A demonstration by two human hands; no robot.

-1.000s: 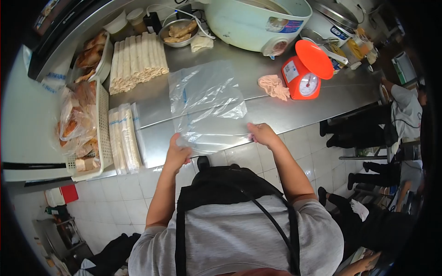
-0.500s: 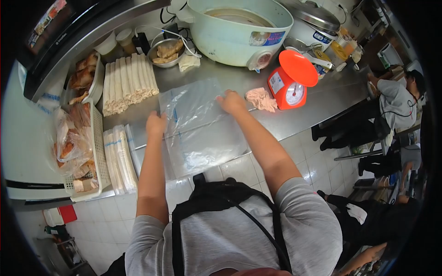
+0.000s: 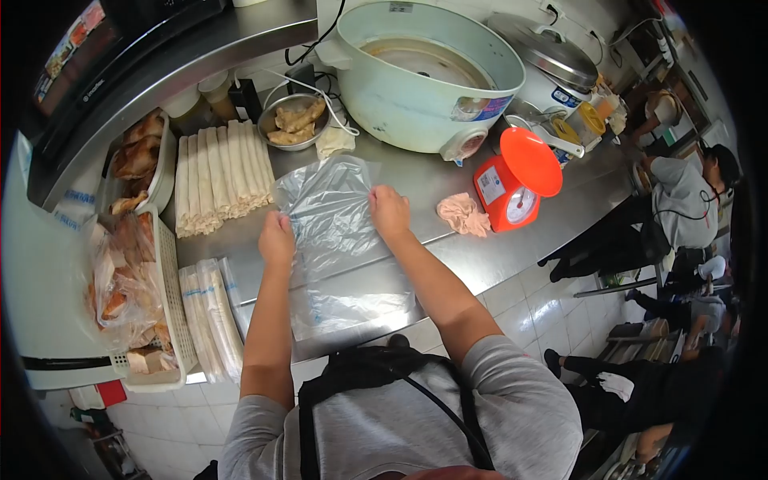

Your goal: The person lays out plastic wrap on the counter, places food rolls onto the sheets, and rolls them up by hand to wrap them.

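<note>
Between my two hands a clear plastic bag (image 3: 340,232) is stretched out over the steel counter, its film wrinkled at the far end. My left hand (image 3: 277,238) pinches its left edge. On the right edge, the fingers of my right hand (image 3: 390,212) are closed on the film. Just beyond my left hand lies a stack of pale rolled sticks (image 3: 224,176). Nearer me, left of the bag, are long pale sticks wrapped in plastic (image 3: 210,316). Right of my right hand sits a crumpled pink cloth (image 3: 462,214).
An orange scale (image 3: 512,192) stands at the right, before a large pale green tub (image 3: 432,100). A metal bowl (image 3: 294,124) holds cooked pieces. On the left are a basket (image 3: 178,296) of bagged meat and a tray (image 3: 166,172). Co-workers (image 3: 688,196) are off to the right.
My hands have come a little closer together and toward me, still on the bag's edges. The bag is now more bunched and wrinkled. The camera view has shifted slightly.
</note>
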